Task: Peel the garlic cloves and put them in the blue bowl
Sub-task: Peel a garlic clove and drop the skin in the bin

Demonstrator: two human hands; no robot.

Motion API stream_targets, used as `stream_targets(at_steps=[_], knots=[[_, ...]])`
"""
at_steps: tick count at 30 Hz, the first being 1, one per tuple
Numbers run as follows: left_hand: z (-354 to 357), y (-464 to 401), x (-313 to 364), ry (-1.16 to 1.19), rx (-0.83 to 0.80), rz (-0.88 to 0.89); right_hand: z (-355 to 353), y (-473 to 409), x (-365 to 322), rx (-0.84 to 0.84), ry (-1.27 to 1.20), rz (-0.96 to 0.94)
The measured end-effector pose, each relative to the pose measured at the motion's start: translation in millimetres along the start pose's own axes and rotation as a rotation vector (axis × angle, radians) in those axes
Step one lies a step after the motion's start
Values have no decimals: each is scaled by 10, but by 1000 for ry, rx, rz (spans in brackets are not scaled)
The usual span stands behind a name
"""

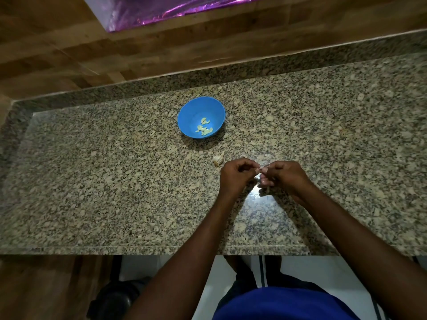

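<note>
Both hands' [258, 173] grip pinches a small pale, seemingly half-peeled clove [259, 170]

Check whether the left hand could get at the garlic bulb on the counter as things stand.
Probably yes. The garlic bulb lies on the bare granite counter just beyond the left hand with nothing between them. But both hands pinch a small piece between them, so the left hand would have to let go first.

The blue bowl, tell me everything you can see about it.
The blue bowl is round, plain and smooth, plastic by the look of it. It stands upright on the granite counter, beyond the hands, which do not touch it. Several pale peeled cloves lie in its bottom, toward the near side. A garlic bulb lies on the counter nearer the person, apart from it.
</note>
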State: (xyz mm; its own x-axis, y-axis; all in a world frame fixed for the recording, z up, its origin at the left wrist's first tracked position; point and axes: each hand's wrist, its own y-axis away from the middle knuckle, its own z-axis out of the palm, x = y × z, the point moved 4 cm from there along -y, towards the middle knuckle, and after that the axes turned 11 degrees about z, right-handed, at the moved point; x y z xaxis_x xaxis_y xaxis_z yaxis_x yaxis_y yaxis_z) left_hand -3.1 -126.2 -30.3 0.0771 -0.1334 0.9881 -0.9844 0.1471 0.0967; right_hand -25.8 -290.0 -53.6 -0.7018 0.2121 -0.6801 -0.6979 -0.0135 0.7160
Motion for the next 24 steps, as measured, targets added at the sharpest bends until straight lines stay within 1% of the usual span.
stream_targets(at_steps=[3, 5, 9, 13, 16, 19, 21, 24], knots=[[4, -4, -6, -17, 11, 11, 32, 12, -21, -6, -54, 24], [11, -5, 10, -2, 3, 1, 38, 26, -49, 17, -28, 8], [24, 7, 15, 116, 11, -84, 30, 65, -108, 51, 40, -35], [25, -9, -15, 136, 24, -163, 50, 54, -156, 66, 116, -89], [28, -24, -33, 163, 8, -198, 32, 7, -141, -5, 42, -27], [33, -36, -54, 179, -7, -196, 15, -23, -105, -75, -23, 59], [37, -40, -64, 159, -7, -184, 16, -34, -92, -94, -21, 65], [36, -51, -70, 114, -7, -145, 19, -13, -101, -82, 32, 4]])
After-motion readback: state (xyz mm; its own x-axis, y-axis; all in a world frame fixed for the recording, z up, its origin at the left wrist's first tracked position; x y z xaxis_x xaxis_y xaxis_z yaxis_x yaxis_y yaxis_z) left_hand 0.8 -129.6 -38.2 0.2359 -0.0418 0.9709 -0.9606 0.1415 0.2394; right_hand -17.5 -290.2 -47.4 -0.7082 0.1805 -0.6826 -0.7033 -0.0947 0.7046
